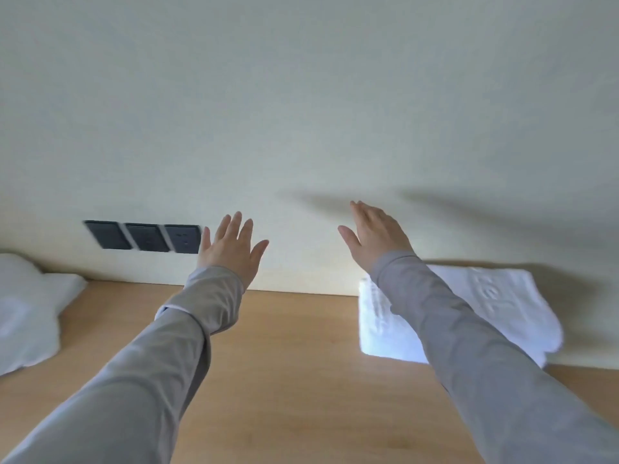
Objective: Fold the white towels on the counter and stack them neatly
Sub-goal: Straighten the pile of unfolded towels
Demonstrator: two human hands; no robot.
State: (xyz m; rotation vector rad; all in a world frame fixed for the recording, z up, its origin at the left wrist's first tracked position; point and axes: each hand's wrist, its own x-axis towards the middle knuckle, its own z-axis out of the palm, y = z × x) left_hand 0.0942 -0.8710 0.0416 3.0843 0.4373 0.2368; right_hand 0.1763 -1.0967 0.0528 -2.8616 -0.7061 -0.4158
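Plainly both hands were free: the left hand [231, 249] and the right hand [375, 236] were raised above the counter [284, 346], fingers straight and spread, holding and touching nothing. A folded white towel [502, 303] lay at the right against the wall, partly behind the right sleeve. A loose white heap [30, 309] sat at the far left, well apart from it. The cloth looked soft, light and limp, likely to sag out of square, so it would best be pinched at two corners of one edge and smoothed flat. The heap was cut off by the frame edge, so how many towels it held could not be told. Blur hid the folded towel's layers.
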